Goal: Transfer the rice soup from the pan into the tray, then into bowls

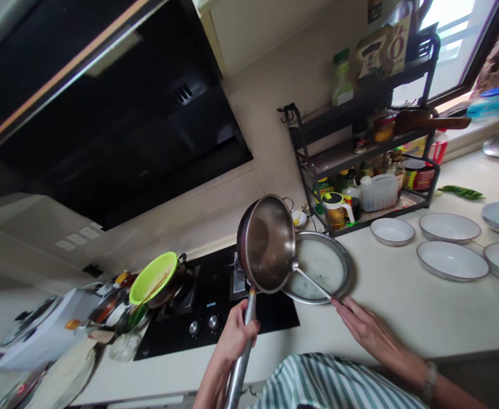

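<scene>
My left hand (237, 332) is wrapped round the long metal handle of a wok (270, 244). The wok is tilted on its side, its hollow facing right, above the edge of a wide metal basin (348, 267). Whitish liquid with green bits (320, 261) fills much of that basin. In my right hand (362, 324) is the dark-ended handle of a ladle (313, 282). The ladle's head meets the wok's lower right rim; its far side is hard to make out. Both hands are closed.
A black gas stove (207, 295) lies left, with a lime-green bowl (153, 277) at its far end. Behind the basin stands a black spice rack (360, 147) with bottles and jars. Several shallow white dishes (452, 261) sit on the counter at right. A range hood (147, 130) hangs overhead.
</scene>
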A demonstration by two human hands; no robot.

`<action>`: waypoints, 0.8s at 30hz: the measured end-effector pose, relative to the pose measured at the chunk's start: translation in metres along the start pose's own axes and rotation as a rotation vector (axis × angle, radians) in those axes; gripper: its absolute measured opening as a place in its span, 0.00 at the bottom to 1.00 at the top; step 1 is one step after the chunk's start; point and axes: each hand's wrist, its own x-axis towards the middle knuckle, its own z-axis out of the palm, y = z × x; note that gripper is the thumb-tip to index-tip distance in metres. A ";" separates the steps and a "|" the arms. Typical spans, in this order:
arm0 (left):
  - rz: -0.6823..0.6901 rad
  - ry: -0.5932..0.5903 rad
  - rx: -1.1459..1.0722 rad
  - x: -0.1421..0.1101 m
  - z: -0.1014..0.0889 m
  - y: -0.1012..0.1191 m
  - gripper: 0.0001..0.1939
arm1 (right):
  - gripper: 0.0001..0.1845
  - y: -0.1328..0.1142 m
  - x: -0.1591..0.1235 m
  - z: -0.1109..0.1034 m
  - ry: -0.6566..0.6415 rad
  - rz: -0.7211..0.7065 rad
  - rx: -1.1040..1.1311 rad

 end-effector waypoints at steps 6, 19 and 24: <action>-0.015 -0.096 -0.147 0.006 -0.014 -0.006 0.14 | 0.20 0.005 -0.005 -0.018 0.081 0.196 0.154; -0.073 -0.438 -0.738 0.043 -0.066 -0.066 0.16 | 0.17 -0.016 0.017 -0.042 0.097 0.430 0.125; -0.054 -0.422 -0.906 0.053 -0.089 -0.093 0.13 | 0.16 -0.027 0.015 -0.056 0.107 0.546 0.080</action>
